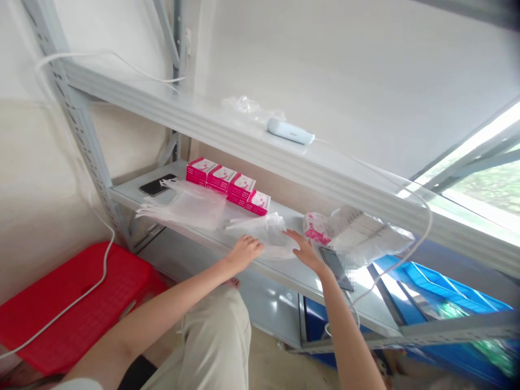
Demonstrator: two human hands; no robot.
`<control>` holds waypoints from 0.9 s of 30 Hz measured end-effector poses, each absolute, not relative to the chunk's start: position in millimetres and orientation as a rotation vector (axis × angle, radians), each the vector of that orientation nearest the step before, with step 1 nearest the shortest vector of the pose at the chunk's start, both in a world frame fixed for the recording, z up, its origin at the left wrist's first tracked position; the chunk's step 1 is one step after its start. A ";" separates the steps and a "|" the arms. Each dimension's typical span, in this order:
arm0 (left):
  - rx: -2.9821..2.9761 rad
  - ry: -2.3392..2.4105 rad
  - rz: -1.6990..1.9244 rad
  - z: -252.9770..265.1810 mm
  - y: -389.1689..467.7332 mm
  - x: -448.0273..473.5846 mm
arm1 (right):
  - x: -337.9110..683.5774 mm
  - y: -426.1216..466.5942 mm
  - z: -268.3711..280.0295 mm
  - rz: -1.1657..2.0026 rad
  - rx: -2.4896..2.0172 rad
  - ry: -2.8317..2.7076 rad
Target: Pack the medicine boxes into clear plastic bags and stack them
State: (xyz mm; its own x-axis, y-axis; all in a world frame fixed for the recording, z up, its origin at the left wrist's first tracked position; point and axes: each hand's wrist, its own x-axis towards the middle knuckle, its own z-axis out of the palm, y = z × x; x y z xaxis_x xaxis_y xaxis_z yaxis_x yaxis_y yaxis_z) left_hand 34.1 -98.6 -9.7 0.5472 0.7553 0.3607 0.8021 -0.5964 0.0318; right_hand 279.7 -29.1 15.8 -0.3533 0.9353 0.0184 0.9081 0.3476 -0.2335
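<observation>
A clear plastic bag lies on the middle shelf between my two hands. My left hand is at its near left edge, fingers close together and curled over the plastic, the thumb hidden. At the bag's right side, my right hand has its thumb and fingers apart, with the fingertips at or just over the plastic. A flat stack of clear bags rests farther left. Behind the bags stand pink and white boxes in a row, some stacked.
A black phone lies at the shelf's left end. Right of my right hand are a pink-white pack, a plastic-wrapped bundle and a dark device with a white cable. The upper shelf holds a pale handheld device. A red crate stands lower left.
</observation>
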 end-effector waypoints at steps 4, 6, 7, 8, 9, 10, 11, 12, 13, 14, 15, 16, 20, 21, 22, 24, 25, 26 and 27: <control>-2.757 -1.428 -0.631 -16.0 -106.4 70.5 | 253.1 -39.0 20.6 0.365 -1.778 -2.338; -2.820 -1.422 -0.739 -21.6 -110.1 75.7 | 236.8 -43.5 10.7 0.356 -1.863 -2.358; -2.845 -1.408 -0.804 -24.8 -111.7 74.2 | 230.4 -45.0 3.8 0.338 -1.882 -2.370; -2.861 -1.399 -0.875 -28.1 -113.1 70.0 | 225.7 -45.8 -3.4 0.334 -1.882 -2.350; -2.862 -1.399 -0.950 -31.6 -114.1 63.3 | 223.0 -45.9 -10.4 0.350 -1.873 -2.298; -2.845 -1.416 -1.032 -35.1 -114.8 54.6 | 222.0 -45.2 -16.7 0.381 -1.853 -2.229; -2.804 -1.449 -1.122 -38.7 -115.1 44.5 | 222.7 -43.8 -21.8 0.428 -1.822 -2.147; -2.735 -1.490 -1.219 -42.3 -115.2 33.8 | 224.5 -41.7 -25.6 0.482 -1.782 -2.062; -2.638 -1.536 -1.312 -46.0 -115.3 23.5 | 227.4 -39.2 -28.1 0.534 -1.739 -1.989; -2.521 -1.588 -1.384 -49.5 -115.4 14.5 | 230.9 -36.3 -29.3 0.576 -1.696 -1.934; -2.400 -1.642 -1.419 -52.9 -115.6 7.5 | 235.0 -33.4 -29.6 0.602 -1.660 -1.900; -2.300 -1.679 -1.409 -55.9 -115.7 3.1 | 239.5 -30.6 -29.0 0.640 -1.617 -1.839; -2.383 -1.470 -1.090 -62.2 -106.8 11.9 | 262.5 -25.0 -21.9 0.926 -1.321 -1.287; -2.478 -1.354 -0.985 -62.1 -100.9 18.4 | 269.4 -25.7 -18.9 0.973 -1.243 -1.156; -2.567 -1.245 -0.884 -61.5 -93.8 25.1 | 276.8 -27.2 -15.2 0.996 -1.186 -1.073; -2.703 -1.074 -0.715 -60.0 -78.9 36.2 | 293.3 -33.2 -5.7 0.979 -1.139 -1.002; -2.746 -1.002 -0.658 -59.5 -72.8 39.8 | 302.3 -37.5 -0.2 0.968 -1.118 -0.955; -2.774 -0.934 -0.619 -59.4 -68.8 41.8 | 311.7 -42.7 5.7 0.956 -1.105 -0.907; -2.786 -0.865 -0.595 -59.6 -67.3 42.6 | 321.2 -48.5 11.7 0.938 -1.104 -0.867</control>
State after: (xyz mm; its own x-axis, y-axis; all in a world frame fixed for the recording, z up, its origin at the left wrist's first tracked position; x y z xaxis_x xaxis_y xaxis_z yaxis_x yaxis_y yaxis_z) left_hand 42.6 -67.3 -59.6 0.7530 0.5075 0.4188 0.5729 -0.8188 -0.0378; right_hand 321.2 -48.6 11.7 0.3604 0.9270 0.1042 -0.1765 0.1775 -0.9682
